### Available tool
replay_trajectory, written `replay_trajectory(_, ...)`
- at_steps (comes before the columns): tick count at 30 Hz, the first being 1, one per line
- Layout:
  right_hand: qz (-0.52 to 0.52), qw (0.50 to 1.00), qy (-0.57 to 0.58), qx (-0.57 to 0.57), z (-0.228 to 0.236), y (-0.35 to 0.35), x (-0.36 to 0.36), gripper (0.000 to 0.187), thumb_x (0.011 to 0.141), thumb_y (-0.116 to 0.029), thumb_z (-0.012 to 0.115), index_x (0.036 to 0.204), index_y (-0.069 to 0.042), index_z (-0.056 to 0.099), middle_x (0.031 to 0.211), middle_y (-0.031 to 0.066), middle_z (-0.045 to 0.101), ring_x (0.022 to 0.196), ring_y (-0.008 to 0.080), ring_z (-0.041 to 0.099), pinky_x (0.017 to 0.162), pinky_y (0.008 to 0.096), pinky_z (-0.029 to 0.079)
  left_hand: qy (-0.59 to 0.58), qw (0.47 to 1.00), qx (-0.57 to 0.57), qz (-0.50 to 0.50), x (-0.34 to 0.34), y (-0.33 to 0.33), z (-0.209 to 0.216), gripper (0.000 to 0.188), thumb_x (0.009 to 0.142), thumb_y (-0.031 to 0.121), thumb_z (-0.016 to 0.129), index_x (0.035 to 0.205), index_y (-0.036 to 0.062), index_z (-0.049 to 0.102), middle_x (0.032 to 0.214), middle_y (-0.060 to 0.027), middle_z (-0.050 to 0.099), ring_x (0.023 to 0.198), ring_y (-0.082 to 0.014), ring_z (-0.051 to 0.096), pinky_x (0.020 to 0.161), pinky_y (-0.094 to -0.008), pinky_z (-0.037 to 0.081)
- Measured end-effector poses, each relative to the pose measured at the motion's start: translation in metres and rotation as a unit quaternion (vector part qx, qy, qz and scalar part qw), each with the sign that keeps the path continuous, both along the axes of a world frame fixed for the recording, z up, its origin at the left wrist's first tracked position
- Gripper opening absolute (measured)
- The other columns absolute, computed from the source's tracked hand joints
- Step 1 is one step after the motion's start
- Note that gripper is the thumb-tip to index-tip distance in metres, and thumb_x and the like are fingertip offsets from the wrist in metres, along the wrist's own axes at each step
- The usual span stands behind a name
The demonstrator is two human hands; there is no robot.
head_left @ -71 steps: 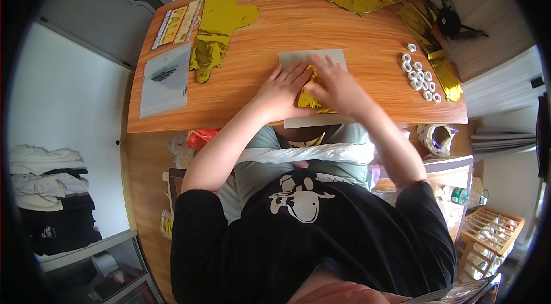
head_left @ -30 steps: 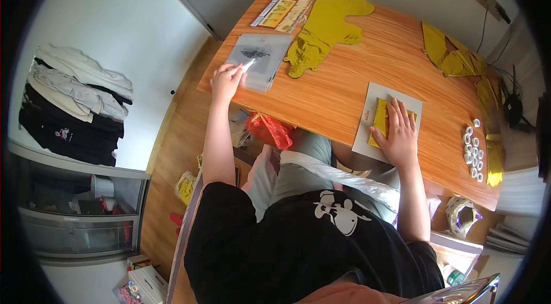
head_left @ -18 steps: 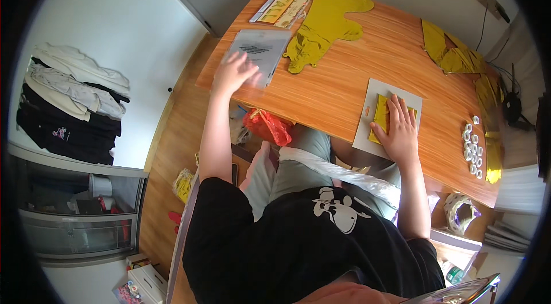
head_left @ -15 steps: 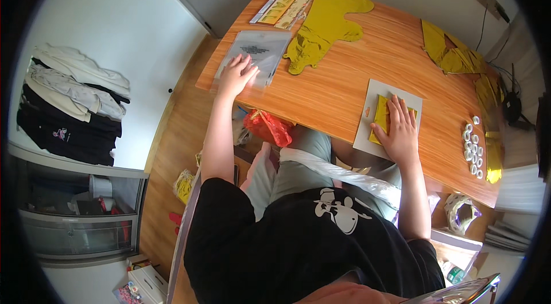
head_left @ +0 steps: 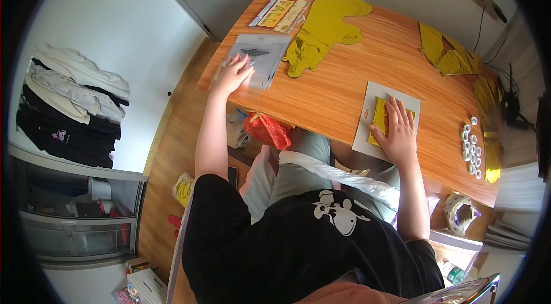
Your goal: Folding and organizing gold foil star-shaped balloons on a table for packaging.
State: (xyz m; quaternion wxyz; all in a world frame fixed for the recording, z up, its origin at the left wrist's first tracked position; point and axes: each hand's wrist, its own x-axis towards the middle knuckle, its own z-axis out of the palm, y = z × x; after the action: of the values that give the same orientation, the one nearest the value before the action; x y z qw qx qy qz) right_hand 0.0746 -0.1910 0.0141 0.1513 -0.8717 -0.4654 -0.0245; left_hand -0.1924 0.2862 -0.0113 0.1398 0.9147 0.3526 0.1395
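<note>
My left hand [head_left: 231, 77] rests on a stack of clear plastic bags [head_left: 265, 51] at the table's left edge. Its fingers are stretched out and slightly apart over the top bag. Far to the right, my right hand [head_left: 399, 135] lies flat, fingers extended, on a folded piece of yellow foil [head_left: 379, 115]. Beneath the foil is a grey card [head_left: 373, 93] with a small hanging hole, near the table's front edge. The palm covers part of the foil.
On the wooden table [head_left: 321, 94] lie a flat gold foil balloon [head_left: 330, 23], a printed card packet [head_left: 280, 14], more gold foil [head_left: 453, 57] and several white tape rolls [head_left: 472, 148]. A red plastic bag [head_left: 267, 129] hangs below the front edge. A white plastic roll [head_left: 338, 172] crosses my lap.
My left hand has shifted slightly left over the plastic bags. My right hand stays flat on the folded foil. The whole view has tilted a little.
</note>
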Motion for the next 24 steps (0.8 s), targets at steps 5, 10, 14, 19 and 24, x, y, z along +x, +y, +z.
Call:
replay_trajectory(5, 0.007, 1.000, 0.001, 0.006, 0.000, 0.002, -0.002, 0.076, 0.095, -0.052, 0.063, 0.152, -0.004, 0.044, 0.163, 0.0159, 0.039, 0.153, 0.0343, 0.031, 0.126, 0.0499, 0.020, -0.011, 0.999, 0.022, 0.024, -0.013, 0.002, 0.004, 0.051, 0.105, 0.049, 0.050, 0.147, 0.0209, 0.058, 0.160, -0.0096, 0.045, 0.152, -0.0317, 0.035, 0.122, -0.0489, 0.028)
replay_trajectory(10, -0.009, 1.000, -0.002, 0.002, -0.003, -0.003, 0.000, 0.077, 0.094, -0.051, 0.065, 0.151, -0.004, 0.045, 0.162, 0.0157, 0.040, 0.153, 0.0338, 0.031, 0.126, 0.0495, 0.021, -0.239, 0.952, -0.189, -0.004, 0.017, -0.048, 0.070, 0.052, 0.111, 0.042, 0.041, 0.147, 0.0066, 0.057, 0.155, -0.0110, 0.052, 0.148, -0.0226, 0.042, 0.118, -0.0349, 0.034)
replay_trajectory(14, -0.005, 1.000, -0.006, 0.012, 0.000, -0.001, 0.000, 0.077, 0.093, -0.052, 0.065, 0.150, -0.004, 0.045, 0.160, 0.0147, 0.042, 0.152, 0.0328, 0.033, 0.125, 0.0482, 0.023, -0.321, 0.857, -0.401, -0.040, 0.045, -0.128, 0.092, 0.055, 0.113, 0.041, 0.039, 0.148, 0.0020, 0.053, 0.157, -0.0101, 0.049, 0.145, -0.0178, 0.043, 0.122, -0.0359, 0.030)
replay_trajectory(19, -0.008, 1.000, -0.005, 0.009, -0.005, 0.000, 0.001, 0.076, 0.094, -0.054, 0.064, 0.149, -0.005, 0.047, 0.160, 0.0138, 0.042, 0.152, 0.0326, 0.034, 0.125, 0.0483, 0.024, 0.060, 0.985, -0.042, -0.158, 0.082, -0.195, 0.056, 0.069, 0.107, 0.058, 0.036, 0.157, 0.0117, 0.042, 0.165, -0.0186, 0.033, 0.156, -0.0360, 0.024, 0.126, -0.0534, 0.018)
replay_trajectory(24, -0.008, 1.000, -0.008, 0.008, -0.007, -0.006, -0.001, 0.077, 0.094, -0.056, 0.063, 0.150, -0.005, 0.046, 0.162, 0.0127, 0.041, 0.152, 0.0318, 0.033, 0.125, 0.0481, 0.024, 0.173, 0.980, 0.031, -0.099, 0.094, -0.228, 0.023, 0.086, 0.100, 0.071, 0.039, 0.163, 0.0136, 0.026, 0.169, -0.0208, 0.019, 0.157, -0.0385, 0.018, 0.125, -0.0565, 0.016)
